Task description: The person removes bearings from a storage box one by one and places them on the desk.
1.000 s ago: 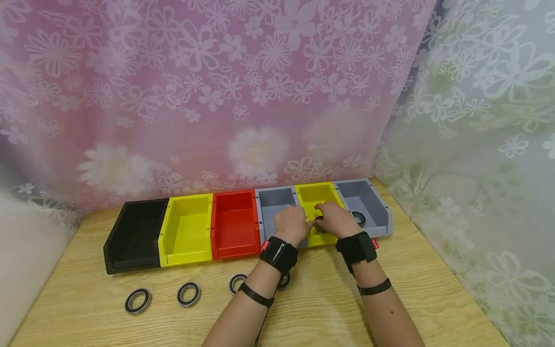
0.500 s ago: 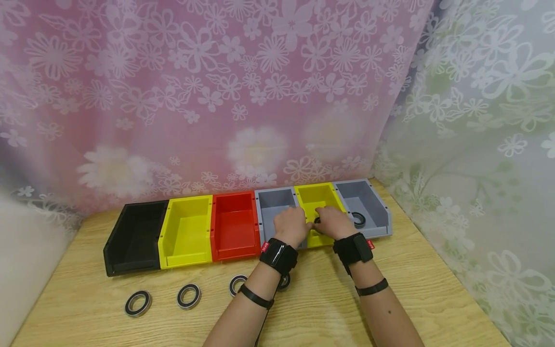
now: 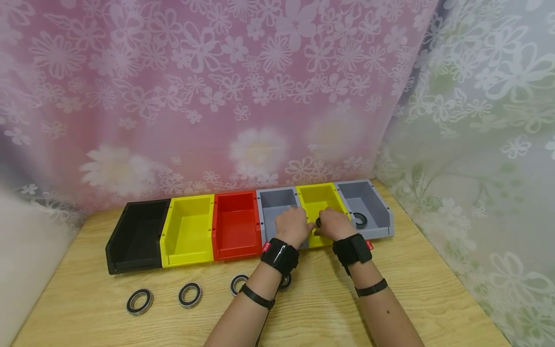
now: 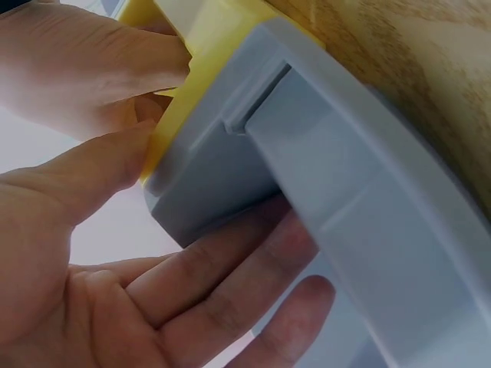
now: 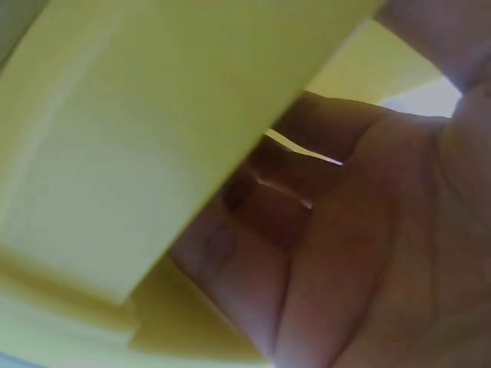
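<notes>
In the head view, my left hand [image 3: 292,225] grips the adjoining side walls of a grey storage bin [image 3: 277,198] and the yellow storage bin [image 3: 320,195] to its right. The left wrist view has the thumb at the yellow rim and the other fingers inside the grey bin [image 4: 368,184]. My right hand [image 3: 337,224] reaches into that yellow bin, its fingertips around a ball bearing [image 3: 318,222] that they mostly cover. From the right wrist, the yellow front wall [image 5: 130,153] hides the fingertips of the curled hand [image 5: 345,238], and the bearing too.
Black [image 3: 138,231], yellow [image 3: 191,231] and red [image 3: 236,226] bins continue the row leftward. At the right end, a grey bin [image 3: 368,202] contains a bearing [image 3: 360,220]. Several bearings lie in front, including one [image 3: 139,302] at left and one [image 3: 284,281] partly behind my left forearm.
My right hand has shifted slightly left and its fingers have closed in on the bearing, covering more of it. My left hand keeps its place on the bin walls.
</notes>
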Tool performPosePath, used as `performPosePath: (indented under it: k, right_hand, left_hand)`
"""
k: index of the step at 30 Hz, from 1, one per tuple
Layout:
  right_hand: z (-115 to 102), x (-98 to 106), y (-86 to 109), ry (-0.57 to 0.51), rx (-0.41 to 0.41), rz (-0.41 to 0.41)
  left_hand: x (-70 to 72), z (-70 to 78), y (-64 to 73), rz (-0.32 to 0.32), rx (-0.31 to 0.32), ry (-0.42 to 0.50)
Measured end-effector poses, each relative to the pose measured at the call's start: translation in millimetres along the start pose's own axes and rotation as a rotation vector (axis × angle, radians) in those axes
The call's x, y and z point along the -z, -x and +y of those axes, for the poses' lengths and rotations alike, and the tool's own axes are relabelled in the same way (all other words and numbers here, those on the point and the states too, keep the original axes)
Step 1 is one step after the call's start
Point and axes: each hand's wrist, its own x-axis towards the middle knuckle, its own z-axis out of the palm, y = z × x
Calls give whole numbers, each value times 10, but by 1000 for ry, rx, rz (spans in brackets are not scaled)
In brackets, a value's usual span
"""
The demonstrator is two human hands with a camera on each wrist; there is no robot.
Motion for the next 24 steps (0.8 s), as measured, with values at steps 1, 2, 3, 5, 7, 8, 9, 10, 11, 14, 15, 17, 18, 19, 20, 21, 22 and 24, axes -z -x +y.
performPosePath:
  k: [1,2,3,5,7,8,9,10,11,14,15,17,18,19,20,21,22,24]
  right_hand:
    - [5,-7,-7,5,-10,-1]
    - [9,-13,-17,11,-10,1]
    - [13,-17,-24,16,-13,2]
    - [15,-23,-36,23,-21,3]
    - [17,-26,-44,23,-15,4]
    - [15,-25,-46,22,-12,4]
    - [14,-23,-47,18,-12,5]
    - [14,-22,-47,13,-7,10]
    - [15,-21,-47,9,-2,15]
    - [17,-18,-46,-12,8,31]
    - [19,-21,-45,-20,11,33]
    - [19,-24,-42,-31,14,33]
    - [20,-27,-42,-36,14,32]
    - [23,-30,-43,-40,13,31]
    - [25,-34,-43,-40,15,31]
    - [28,-38,-45,-43,15,33]
    - [27,-39,-46,-46,17,37]
    - [30,-48,-53,-53,22,48]
  left_hand:
    - [3,1,-1,-2,-1,5]
    - [7,0,-1,-4,-3,7]
    - [12,0,0,-4,-4,9]
    - [25,-3,5,-7,-6,11]
    - [36,-8,12,-13,-7,13]
    - [40,-11,15,-14,-9,15]
    - [45,-13,18,-14,-9,17]
    - [46,-14,16,-13,-11,17]
    - [48,-13,14,-13,-12,18]
    - [53,-13,9,-11,-15,24]
    - [55,-12,9,-12,-15,26]
    - [54,-10,10,-15,-15,27]
    - [52,-10,10,-17,-14,27]
    - [49,-9,11,-15,-13,27]
    - [46,-8,12,-15,-12,25]
    - [42,-8,11,-16,-10,22]
    - [36,-9,7,-17,-8,17]
    - [32,-11,8,-16,-7,12]
